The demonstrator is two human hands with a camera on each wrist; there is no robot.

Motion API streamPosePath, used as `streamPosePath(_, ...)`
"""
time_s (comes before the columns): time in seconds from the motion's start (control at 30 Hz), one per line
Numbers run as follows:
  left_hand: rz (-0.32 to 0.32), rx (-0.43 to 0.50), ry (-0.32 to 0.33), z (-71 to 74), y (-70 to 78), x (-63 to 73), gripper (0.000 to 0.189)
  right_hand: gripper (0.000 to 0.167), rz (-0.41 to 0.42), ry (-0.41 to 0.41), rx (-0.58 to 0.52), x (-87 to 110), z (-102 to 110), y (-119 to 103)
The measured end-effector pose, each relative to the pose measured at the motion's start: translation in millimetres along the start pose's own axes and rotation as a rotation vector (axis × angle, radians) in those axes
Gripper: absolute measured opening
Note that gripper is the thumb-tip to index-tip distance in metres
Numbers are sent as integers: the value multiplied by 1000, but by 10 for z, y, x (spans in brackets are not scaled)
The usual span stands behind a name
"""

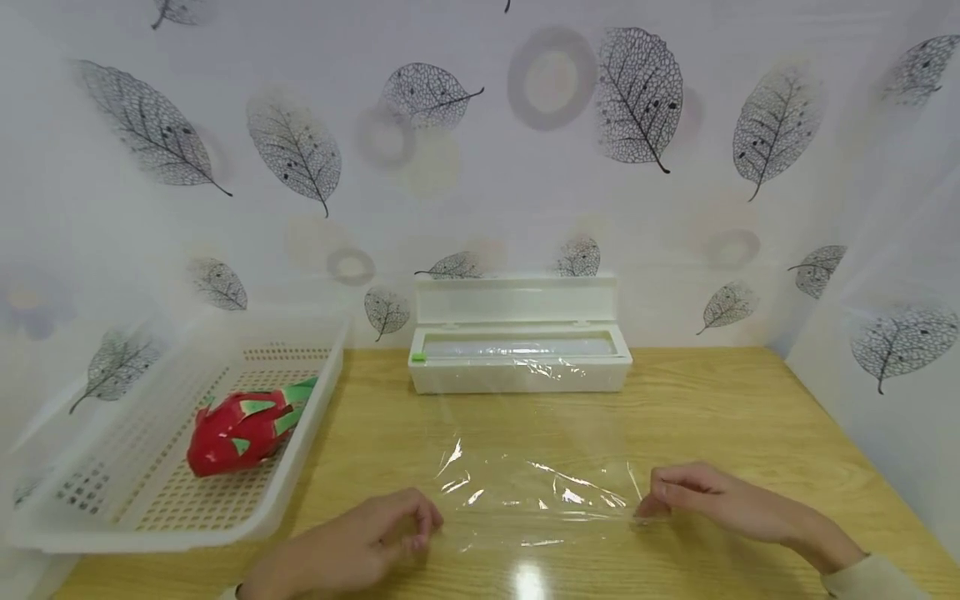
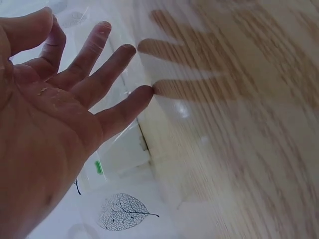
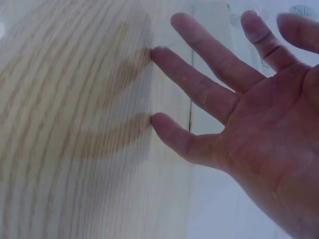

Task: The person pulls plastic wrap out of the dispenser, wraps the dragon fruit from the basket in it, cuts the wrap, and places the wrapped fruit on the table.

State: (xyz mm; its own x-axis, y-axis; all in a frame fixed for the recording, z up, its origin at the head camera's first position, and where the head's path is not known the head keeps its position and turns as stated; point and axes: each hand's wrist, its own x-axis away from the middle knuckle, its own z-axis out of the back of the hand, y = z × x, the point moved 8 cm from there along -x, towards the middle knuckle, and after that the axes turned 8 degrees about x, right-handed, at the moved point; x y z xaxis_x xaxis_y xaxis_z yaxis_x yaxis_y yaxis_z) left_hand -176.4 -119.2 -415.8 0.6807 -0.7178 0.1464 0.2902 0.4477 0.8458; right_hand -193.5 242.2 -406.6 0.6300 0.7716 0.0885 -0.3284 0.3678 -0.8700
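Observation:
A sheet of clear cling film (image 1: 525, 483) stretches over the wooden table from a white cling film box (image 1: 517, 379) whose lid stands up. At the sheet's near left corner, my left hand (image 1: 367, 533) pinches the film between thumb and index finger. The other fingers spread out, their tips right at the tabletop in the left wrist view. Opposite, my right hand (image 1: 720, 504) pinches the near right corner, the film bunching at the fingertips. Little and ring fingertips of this hand reach the table in the right wrist view.
To the left stands a white plastic basket (image 1: 300, 467) with a red and green dragon fruit (image 1: 240, 433) inside. A leaf-printed sheet (image 1: 480, 192) hangs behind the table (image 1: 712, 400) and along its sides. A green piece (image 1: 418, 357) sits on the box's left end.

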Motion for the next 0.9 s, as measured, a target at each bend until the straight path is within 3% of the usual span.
streamPosePath(0.1,-44,-57,9,-12,36,-2,13,41,14,54,118,-21,-5,-5)
streamPosePath(0.33,-104,-218,69,8,101,-21,7,31,130,138,296,-86,-102,-103)
streamPosePath(0.47,-133,-278,73,-28,110,-1,11,27,149,182,484,-90,-186,-154)
streamPosePath(0.57,-128,-342,87,-50,94,16,11,30,161,237,665,-66,-257,-215)
streamPosePath(0.7,-86,-380,88,-75,47,20,13,40,96,292,861,-44,-333,-237)
streamPosePath(0.77,-88,-398,86,-90,31,10,15,41,66,294,936,-41,-364,-219)
streamPosePath(0.9,-99,-453,73,-111,3,-19,19,41,105,323,1030,-34,-406,-225)
